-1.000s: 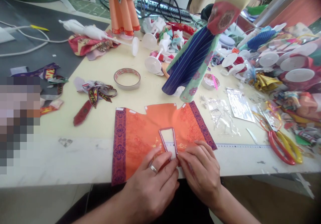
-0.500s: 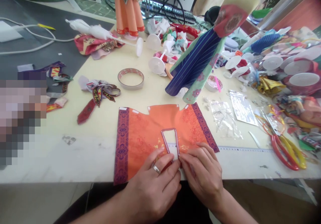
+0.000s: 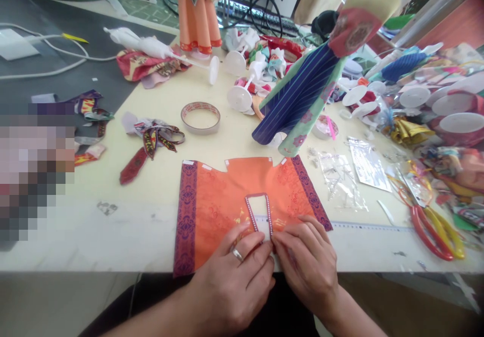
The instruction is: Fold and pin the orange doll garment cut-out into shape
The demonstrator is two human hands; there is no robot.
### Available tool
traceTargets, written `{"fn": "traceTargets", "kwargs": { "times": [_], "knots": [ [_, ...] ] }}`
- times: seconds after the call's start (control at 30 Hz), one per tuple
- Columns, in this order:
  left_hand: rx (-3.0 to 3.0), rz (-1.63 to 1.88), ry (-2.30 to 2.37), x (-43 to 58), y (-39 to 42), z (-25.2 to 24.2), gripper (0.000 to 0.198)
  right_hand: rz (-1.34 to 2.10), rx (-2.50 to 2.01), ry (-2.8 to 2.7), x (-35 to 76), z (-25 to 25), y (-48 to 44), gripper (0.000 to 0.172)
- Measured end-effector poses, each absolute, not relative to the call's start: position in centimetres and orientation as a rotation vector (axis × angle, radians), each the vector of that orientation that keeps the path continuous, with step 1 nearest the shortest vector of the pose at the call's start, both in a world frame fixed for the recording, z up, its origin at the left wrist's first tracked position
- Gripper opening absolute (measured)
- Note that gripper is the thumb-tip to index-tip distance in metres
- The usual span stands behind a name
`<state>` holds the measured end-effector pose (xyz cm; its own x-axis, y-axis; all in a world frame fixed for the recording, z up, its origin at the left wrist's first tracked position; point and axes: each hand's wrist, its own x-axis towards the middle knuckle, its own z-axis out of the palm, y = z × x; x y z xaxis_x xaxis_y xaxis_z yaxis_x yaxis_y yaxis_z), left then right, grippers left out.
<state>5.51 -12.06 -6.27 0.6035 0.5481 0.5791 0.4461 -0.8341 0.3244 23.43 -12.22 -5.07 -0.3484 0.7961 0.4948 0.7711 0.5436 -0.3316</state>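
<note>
The person's left hand [image 3: 227, 281] and right hand [image 3: 306, 261] work at the near edge of the cream worktable [image 3: 113, 236], both bearing on a flat orange garment panel [image 3: 227, 196] with purple brocade bands [image 3: 185, 216] down its sides. The panel lies square to that edge, its lower left corner reaching the rim, which leaves the hands room to press on firm support. Its narrow neck opening has a purple beaded trim [image 3: 257, 208] around a white backing. The left fingers [image 3: 245, 249] lie close together, angled in against the opening's left side, with a ring on one of them. The right fingers [image 3: 291, 233] are also pressed together and come in from the other side. Their tips nearly meet at the lower end of the trim, pinning it and the cloth flat; any pinch there is hidden. A metal ruler [image 3: 370, 227] runs beneath the panel, and red-and-yellow-handled scissors [image 3: 431, 233] lie toward the right edge.
</note>
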Motion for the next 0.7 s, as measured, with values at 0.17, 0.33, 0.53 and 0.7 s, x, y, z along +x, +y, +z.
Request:
{"fn": "traceTargets", "kwargs": {
  "times": [0.17,0.33,0.53,0.7],
  "knots": [
    [2.677,1.109,0.857,5.46,-11.98,-6.15,0.017,0.047,-1.260,-2.174,23.42,-5.01,-12.18,0.015],
    [2.622,1.104,0.896,5.48,-11.93,-5.97,0.017,0.063,-1.251,-2.168,23.46,-5.09,-12.19,0.016],
    [2.603,0.994,0.951,5.71,-12.02,-5.93,0.017,0.085,-1.254,-2.148,23.43,-5.16,-12.29,0.016],
    [2.614,0.924,0.938,5.71,-11.88,-5.69,0.018,0.102,-1.266,-2.148,23.37,-5.00,-12.25,0.015]
  ]
}}
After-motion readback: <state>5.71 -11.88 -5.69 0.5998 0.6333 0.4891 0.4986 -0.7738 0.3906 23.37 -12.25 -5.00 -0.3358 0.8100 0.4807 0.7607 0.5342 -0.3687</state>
